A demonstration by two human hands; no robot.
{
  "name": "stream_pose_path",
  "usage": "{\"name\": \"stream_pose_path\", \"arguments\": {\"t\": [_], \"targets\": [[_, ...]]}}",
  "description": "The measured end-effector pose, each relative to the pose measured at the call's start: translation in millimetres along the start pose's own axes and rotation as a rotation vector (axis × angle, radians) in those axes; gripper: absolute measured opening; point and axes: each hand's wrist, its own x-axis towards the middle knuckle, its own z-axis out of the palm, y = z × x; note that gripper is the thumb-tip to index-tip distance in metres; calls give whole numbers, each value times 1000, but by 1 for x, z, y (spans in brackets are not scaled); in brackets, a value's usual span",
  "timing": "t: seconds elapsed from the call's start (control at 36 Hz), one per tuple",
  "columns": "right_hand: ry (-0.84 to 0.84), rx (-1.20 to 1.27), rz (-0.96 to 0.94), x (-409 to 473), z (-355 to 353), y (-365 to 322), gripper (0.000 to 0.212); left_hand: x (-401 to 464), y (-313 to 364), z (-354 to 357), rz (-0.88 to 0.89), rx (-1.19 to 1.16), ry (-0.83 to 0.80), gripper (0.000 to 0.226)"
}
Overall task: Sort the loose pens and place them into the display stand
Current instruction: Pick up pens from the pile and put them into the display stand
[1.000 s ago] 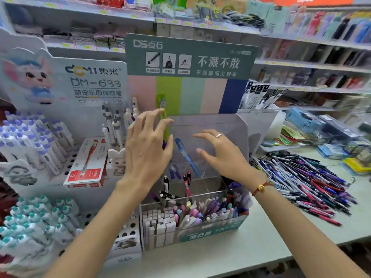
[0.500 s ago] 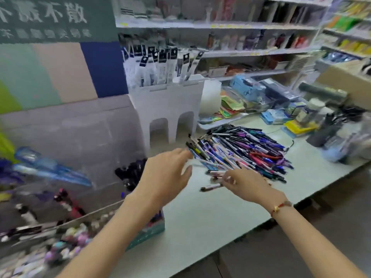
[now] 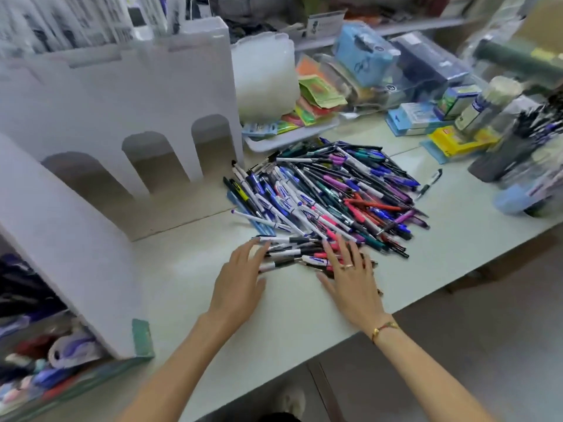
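Head view: both hands — left hand (image 3: 239, 283), right hand (image 3: 353, 277) — lie flat-fingered on slim, glossy, multicoloured plastic loose pens (image 3: 329, 190).

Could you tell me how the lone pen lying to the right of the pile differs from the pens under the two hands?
The lone pen lies apart on the bare table, untouched; the near pens lie bunched at the pile's front edge, under the fingers of the left hand and right hand. The lone pen points away from the viewer; the near pens lie mostly crosswise. Both look black and white.
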Motion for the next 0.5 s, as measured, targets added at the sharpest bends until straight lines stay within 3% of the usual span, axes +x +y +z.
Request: {"name": "stream_pose_path", "arguments": {"t": [0.11, 0.19, 0.28, 0.5], "targets": [[126, -41, -144, 11, 4, 7, 62, 29, -5, 14, 249, 266, 65, 69], [258, -76, -204, 19, 3, 13, 64, 44, -5, 10, 333, 379, 48, 71], [340, -155, -236, 25, -2, 18, 66, 52, 6, -2, 339, 420, -40, 62], [250, -282, -334, 27, -16, 16, 40, 61, 34, -9, 200, 739, -244, 33]]}}
